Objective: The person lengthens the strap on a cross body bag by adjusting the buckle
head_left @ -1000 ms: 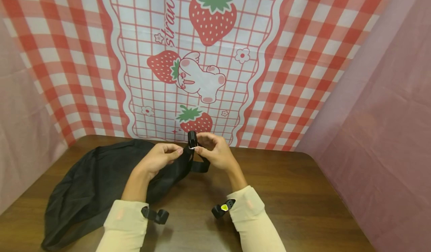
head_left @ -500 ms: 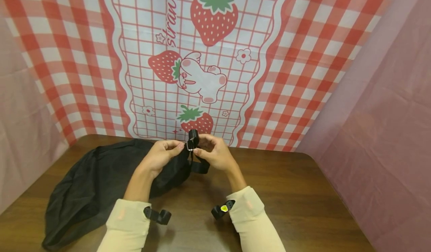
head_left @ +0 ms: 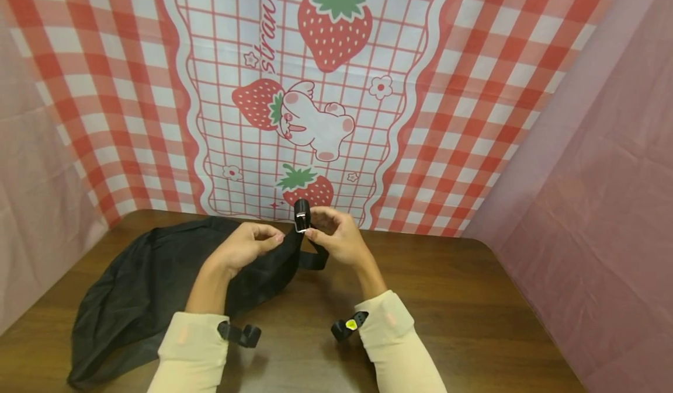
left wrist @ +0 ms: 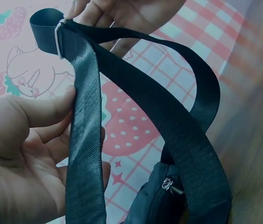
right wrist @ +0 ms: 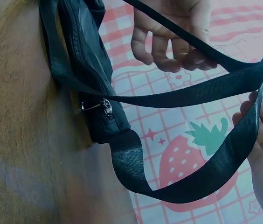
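Observation:
A black fabric bag point(head_left: 158, 276) lies on its side at the left of the table, its adjustable strap point(left wrist: 87, 126) raised off the tabletop. My right hand point(head_left: 339, 238) pinches the strap at its metal slide buckle point(head_left: 301, 222), where the webbing folds into a small upright loop. Just left of the buckle, my left hand point(head_left: 244, 247) holds a length of strap between thumb and fingers; in the left wrist view its fingers pass behind the webbing. Another strap length hangs in a curve below the right hand. The right wrist view shows the bag's zipper point(right wrist: 77, 44) and metal pull point(right wrist: 107, 107).
The brown wooden table point(head_left: 420, 323) extends to the right of the bag. Behind it hangs a red-and-white checked cloth point(head_left: 473, 89) printed with strawberries. Pink curtains point(head_left: 594, 206) flank both sides. Black bands point(head_left: 344, 327) sit at both sleeve cuffs.
The buckle turned to face the camera, tipped toward the left hand, then rose upright again. The left hand moved slightly right, then back left along the strap. The bag stays put.

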Tool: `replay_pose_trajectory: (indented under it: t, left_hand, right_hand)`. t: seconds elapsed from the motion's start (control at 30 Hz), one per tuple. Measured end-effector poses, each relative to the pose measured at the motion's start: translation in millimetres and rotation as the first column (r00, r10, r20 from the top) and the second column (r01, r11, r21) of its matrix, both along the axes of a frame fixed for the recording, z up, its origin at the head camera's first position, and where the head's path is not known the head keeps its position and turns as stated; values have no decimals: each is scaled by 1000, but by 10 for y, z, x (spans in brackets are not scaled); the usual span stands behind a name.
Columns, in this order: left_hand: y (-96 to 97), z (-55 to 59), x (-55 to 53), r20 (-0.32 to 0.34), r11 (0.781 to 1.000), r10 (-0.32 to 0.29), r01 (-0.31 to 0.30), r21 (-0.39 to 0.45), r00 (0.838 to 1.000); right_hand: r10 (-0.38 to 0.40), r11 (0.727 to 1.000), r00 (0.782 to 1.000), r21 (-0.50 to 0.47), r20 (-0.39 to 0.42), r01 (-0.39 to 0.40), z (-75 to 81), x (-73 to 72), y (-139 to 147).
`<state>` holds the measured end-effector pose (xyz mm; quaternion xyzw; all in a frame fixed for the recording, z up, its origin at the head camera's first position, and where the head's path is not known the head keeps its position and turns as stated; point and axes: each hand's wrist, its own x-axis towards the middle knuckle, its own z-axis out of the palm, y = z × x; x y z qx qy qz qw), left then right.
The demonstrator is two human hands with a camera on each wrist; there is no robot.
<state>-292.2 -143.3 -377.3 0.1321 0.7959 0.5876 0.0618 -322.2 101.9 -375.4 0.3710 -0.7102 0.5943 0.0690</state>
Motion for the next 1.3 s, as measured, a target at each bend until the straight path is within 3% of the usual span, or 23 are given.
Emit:
replay_pose_trajectory:
  t: [0.43, 0.63, 0.77, 0.97, 1.3]
  left_hand:
    - [122, 10, -33, 27, 984, 8, -13, 177, 1000]
    - [53, 52, -5, 35, 996, 53, -55, 70, 998]
    - [-29, 64, 17, 27, 999, 46, -46, 14, 999]
    - [-28, 47, 11, -5, 1000, 26, -26, 13, 1000]
    - [112, 45, -7, -12, 990, 67, -65, 126, 998]
  right_hand:
    - [62, 998, 998, 7, 13, -62, -29, 10, -77]
    - [6, 1000, 1000, 12, 1, -6, -2, 22, -69]
    - [0, 1000, 1000, 3, 12, 0, 6, 19, -63]
    - [11, 1000, 1000, -12, 4, -11, 1, 13, -76]
    - [68, 998, 996, -2, 51, -68, -30, 18, -121]
